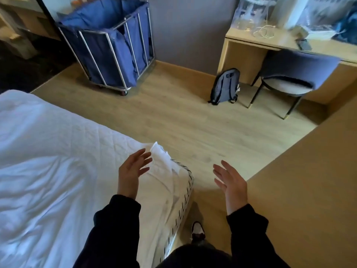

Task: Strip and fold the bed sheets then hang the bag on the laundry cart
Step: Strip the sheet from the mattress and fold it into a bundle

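A white bed sheet [48,161] lies rumpled over the mattress at the left, and its corner [161,155] is pulled up loose at the bed's near corner. My left hand [132,172] hovers open just beside that raised corner, fingers spread, holding nothing. My right hand [230,182] is open over the floor to the right of the bed, palm turned inward. The laundry cart [108,45], a metal frame with a blue bag [123,60] inside it, stands against the far wall at upper left.
The mattress side [185,192] with a dashed pattern shows at the bed's corner. A grey backpack [225,86] leans on the desk [243,57], with a blue chair [289,74] tucked under it. A wooden ledge [309,180] runs along my right. Wood floor [173,117] lies between bed and cart.
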Available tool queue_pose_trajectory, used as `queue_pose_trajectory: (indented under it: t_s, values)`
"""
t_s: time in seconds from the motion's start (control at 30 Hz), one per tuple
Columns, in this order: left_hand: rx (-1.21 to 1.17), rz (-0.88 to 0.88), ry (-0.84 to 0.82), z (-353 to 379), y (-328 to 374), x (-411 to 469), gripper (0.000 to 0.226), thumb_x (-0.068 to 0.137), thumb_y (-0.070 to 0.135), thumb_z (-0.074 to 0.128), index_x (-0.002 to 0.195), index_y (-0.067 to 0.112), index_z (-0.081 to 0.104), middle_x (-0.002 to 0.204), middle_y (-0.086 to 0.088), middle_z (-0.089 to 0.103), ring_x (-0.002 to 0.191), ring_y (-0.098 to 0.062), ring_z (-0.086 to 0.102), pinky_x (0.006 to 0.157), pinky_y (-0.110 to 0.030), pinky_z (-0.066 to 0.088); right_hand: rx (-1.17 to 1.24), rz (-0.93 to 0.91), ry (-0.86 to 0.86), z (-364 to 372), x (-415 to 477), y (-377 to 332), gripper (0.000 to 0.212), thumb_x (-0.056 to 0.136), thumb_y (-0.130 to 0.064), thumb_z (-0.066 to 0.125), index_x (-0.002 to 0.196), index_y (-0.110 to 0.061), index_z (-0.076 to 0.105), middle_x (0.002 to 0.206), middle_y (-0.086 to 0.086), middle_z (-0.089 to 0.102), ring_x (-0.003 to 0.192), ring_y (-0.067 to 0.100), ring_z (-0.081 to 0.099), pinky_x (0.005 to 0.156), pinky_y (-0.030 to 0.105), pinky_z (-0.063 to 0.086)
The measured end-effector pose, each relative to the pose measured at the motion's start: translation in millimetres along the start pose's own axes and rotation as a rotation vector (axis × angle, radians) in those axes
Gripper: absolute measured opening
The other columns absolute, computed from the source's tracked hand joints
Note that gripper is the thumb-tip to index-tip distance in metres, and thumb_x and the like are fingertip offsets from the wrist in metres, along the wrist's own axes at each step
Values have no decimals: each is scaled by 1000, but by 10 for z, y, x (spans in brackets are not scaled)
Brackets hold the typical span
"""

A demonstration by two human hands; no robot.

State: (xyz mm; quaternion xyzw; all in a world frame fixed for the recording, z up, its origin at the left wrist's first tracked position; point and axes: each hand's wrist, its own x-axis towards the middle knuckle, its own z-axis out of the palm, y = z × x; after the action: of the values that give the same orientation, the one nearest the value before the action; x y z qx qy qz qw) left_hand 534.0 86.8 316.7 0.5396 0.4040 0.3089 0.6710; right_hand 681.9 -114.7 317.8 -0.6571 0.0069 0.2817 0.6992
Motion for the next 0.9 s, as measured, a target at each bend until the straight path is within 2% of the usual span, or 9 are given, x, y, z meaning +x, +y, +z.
queue_pose_trajectory:
  t_s: [0.17, 0.37, 0.47, 0.57, 0.7, 0.8, 0.9]
  values:
    - [13, 0, -80, 676, 74, 478, 31, 82, 25, 55, 110, 17, 66, 108, -5, 72, 104, -24, 67, 88, -41, 50, 37, -24, 31, -186, 596, -402, 29, 99, -17, 48, 126, -14, 54, 116, 2, 64, 116, 22, 57, 105, 44, 41]
    - [1, 7, -160, 1275, 84, 1026, 22, 90, 14, 54, 109, 17, 66, 109, -10, 70, 103, -26, 67, 82, -36, 50, 53, -13, 31, -219, 1121, -572, 26, 97, -20, 50, 123, -18, 54, 118, 2, 65, 115, 20, 58, 105, 43, 42]
    - [-25, -6, -149, 1480, 111, 1290, 28, 80, 26, 61, 107, 17, 65, 106, -7, 71, 100, -26, 68, 80, -35, 51, 72, -21, 36, -203, 1479, -698, 26, 96, -16, 51, 122, -15, 55, 117, 6, 65, 115, 23, 58, 104, 44, 42]
    - [-43, -40, -103, 1670, 169, 1614, 50, 62, 45, 65, 104, 17, 67, 102, -4, 73, 98, -23, 69, 81, -35, 51, 75, -32, 14, -115, 1927, -841, 37, 90, -19, 60, 125, -9, 55, 116, 10, 65, 113, 24, 59, 102, 43, 43]
    - [-39, -38, -41, 1836, 211, 2190, 28, 84, 28, 62, 109, 16, 65, 105, -3, 72, 103, -20, 68, 84, -35, 52, -22, -58, -84, 164, 2675, -1010, 31, 97, -18, 52, 128, -15, 54, 117, 5, 66, 113, 19, 61, 97, 37, 47]
    - [-67, -17, 41, 1932, 301, 2739, 21, 94, 15, 54, 112, 17, 64, 107, -3, 72, 103, -19, 67, 85, -35, 53, -94, -75, -180, 505, 3282, -1273, 27, 94, -26, 57, 121, -25, 55, 116, 1, 67, 110, 13, 62, 93, 32, 48]
    - [-84, -12, 94, 2065, 436, 3262, 22, 97, 11, 51, 114, 18, 63, 108, -3, 72, 106, -21, 66, 84, -35, 52, -149, -100, -235, 857, 3820, -1597, 34, 87, -28, 55, 121, -24, 56, 114, 0, 68, 109, 12, 63, 91, 31, 49]
